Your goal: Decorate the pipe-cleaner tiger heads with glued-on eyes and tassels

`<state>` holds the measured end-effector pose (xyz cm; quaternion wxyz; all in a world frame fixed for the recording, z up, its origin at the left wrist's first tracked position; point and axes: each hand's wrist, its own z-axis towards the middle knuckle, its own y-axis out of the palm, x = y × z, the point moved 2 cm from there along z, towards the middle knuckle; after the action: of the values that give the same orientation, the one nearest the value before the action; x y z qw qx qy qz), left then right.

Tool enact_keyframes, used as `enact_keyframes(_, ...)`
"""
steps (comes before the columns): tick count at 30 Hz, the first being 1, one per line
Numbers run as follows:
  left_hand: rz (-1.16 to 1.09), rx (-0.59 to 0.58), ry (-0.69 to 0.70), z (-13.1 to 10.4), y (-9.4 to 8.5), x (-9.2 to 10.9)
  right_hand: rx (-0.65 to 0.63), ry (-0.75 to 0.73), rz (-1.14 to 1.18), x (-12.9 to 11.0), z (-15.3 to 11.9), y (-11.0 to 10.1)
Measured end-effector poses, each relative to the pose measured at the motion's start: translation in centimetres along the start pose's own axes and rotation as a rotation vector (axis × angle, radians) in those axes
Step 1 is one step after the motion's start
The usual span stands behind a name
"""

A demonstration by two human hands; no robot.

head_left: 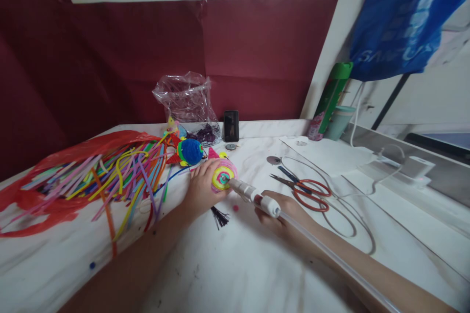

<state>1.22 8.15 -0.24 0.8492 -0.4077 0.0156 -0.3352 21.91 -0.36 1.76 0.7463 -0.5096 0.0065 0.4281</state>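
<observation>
My left hand (pixel 201 183) is closed around a round pink and yellow pipe-cleaner figure (pixel 219 186), with a ringed pattern and a blue-green centre facing me. In my right hand (pixel 284 210) is a white hot glue gun (pixel 253 193), a long clear glue stick (pixel 323 246) running out of its back. The gun's nozzle touches or nearly touches the centre of the rings; I cannot tell which. Just beyond my left hand lies a blue pipe-cleaner figure (pixel 191 151) with green and red parts. A dark bristly tuft (pixel 220 218) lies below the pink figure.
Loose coloured pipe cleaners (pixel 121 171) spread over a red plastic bag (pixel 33 222) at left. Orange-handled scissors (pixel 308 193) and a looped cable (pixel 362 215) lie at right. Behind stand a clear plastic bag (pixel 187 98), a black phone-like object (pixel 231 126) and a green can (pixel 332 98).
</observation>
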Motion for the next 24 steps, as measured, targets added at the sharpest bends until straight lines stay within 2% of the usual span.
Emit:
enact_keyframes(14, 0.007, -0.010, 0.012, -0.04, -0.01, 0.07, -0.011, 0.052, -0.004, -0.02, 0.03, 0.06)
enact_keyframes(24, 0.005, -0.005, -0.003, 0.00, 0.14, 0.00, -0.011, 0.022, -0.037, 0.32, 0.03, 0.07)
